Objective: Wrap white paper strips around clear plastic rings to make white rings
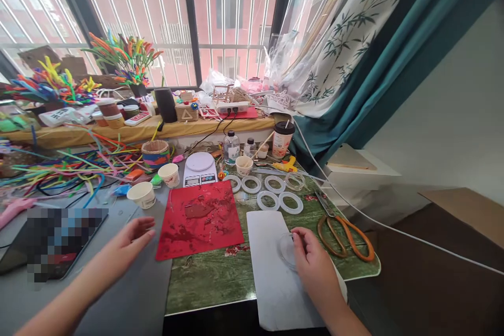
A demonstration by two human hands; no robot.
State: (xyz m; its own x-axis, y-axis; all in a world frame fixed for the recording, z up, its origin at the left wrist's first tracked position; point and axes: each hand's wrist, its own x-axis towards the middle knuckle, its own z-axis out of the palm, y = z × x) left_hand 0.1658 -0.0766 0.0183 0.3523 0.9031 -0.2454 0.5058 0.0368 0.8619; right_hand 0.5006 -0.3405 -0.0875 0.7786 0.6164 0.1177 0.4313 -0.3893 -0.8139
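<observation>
My right hand [315, 262] pinches the edge of a clear round ring [284, 251], like a transparent bangle, over a white sheet [264, 268]. Part of the ring is hidden behind the fingers. My left hand [136, 236] hovers with loosely spread fingers and nothing in them, just left of a red sheet [230, 220] with wet, glossy patches. Beyond the white sheet lie several translucent white ring moulds [291, 203]. Beside them is a small stack of thin clear rings [295, 180].
Large scissors [358, 241] with orange handles lie at the right. Paper cups [142, 195], a kitchen scale [200, 170], bottles [231, 148] and a lidded drink cup [282, 140] stand further back. A yellow glue gun [289, 164] and a white cable [354, 209] are at the right; a tablet-like device [71, 241] lies left.
</observation>
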